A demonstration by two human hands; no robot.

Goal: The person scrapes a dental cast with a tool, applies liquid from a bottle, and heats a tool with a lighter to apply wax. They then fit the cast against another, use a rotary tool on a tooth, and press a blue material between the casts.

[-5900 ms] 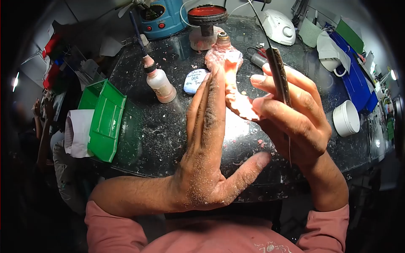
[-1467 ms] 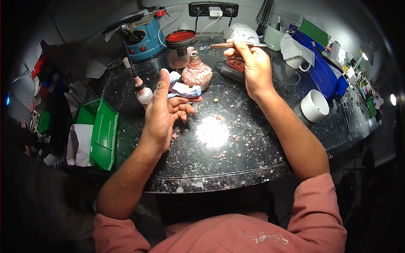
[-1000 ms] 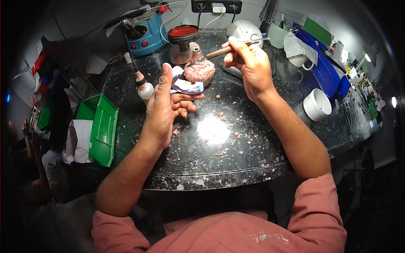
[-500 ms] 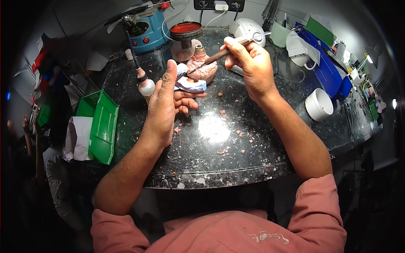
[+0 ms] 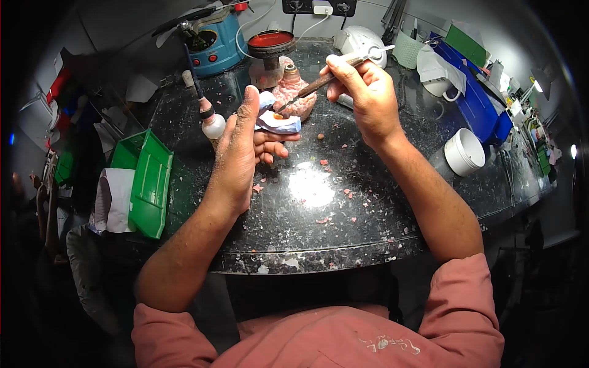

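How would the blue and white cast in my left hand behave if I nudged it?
The cast is probably stiff: it looks solid, with no visible sag. Its narrow, curved shape might chip if dropped. Lying over the fingers of your left hand, it could slide if pushed.

Cast [image 5: 283, 126]: shows pale blue sides, white top, amber spot
Tool handle [image 5: 316, 84]: looks brown
Bench [image 5: 343, 230]: gleams black, flecked white and pink
Bin [image 5: 151, 187], nine o'clock: shows green
Shirt [image 5: 319, 337], six o'clock: salmon pink, white-lettered

Head cam, fwd/down @ hands [image 5: 374, 104]
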